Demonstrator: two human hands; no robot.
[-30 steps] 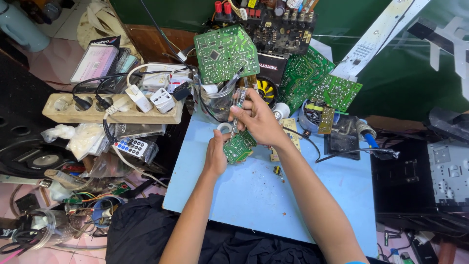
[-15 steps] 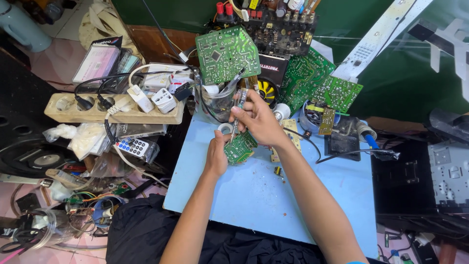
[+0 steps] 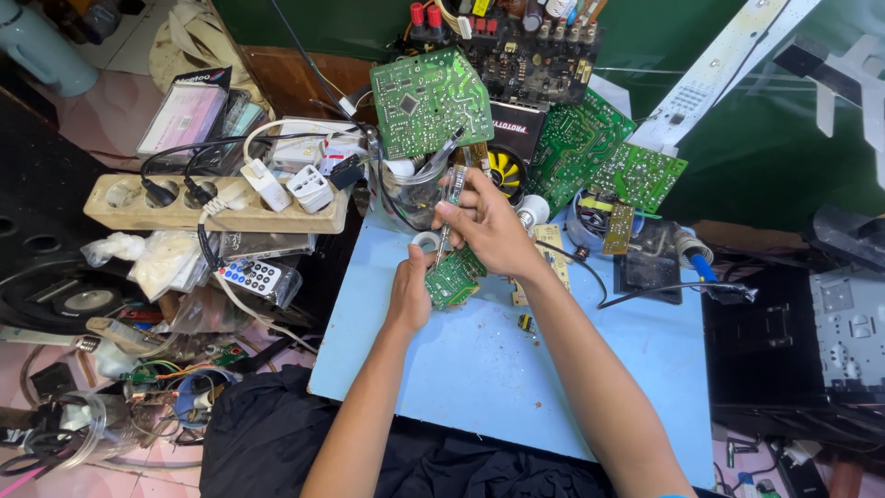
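Centrally, left hand (image 3: 408,293) gripping small green board (image 3: 454,277), right hand (image 3: 487,227) pinching screwdriver (image 3: 449,198), bare blue mat (image 3: 479,369) below.

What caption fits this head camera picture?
Left hand steadies a small green circuit board while the right hand pokes it with a screwdriver over a blue mat.

We see even, soft daylight, bright on the blue mat (image 3: 479,360); shadows faint, no glare. Focus sharp centrally; wide-angle bending at edges.

Circuit boards (image 3: 590,152) on blue board (image 3: 479,369)
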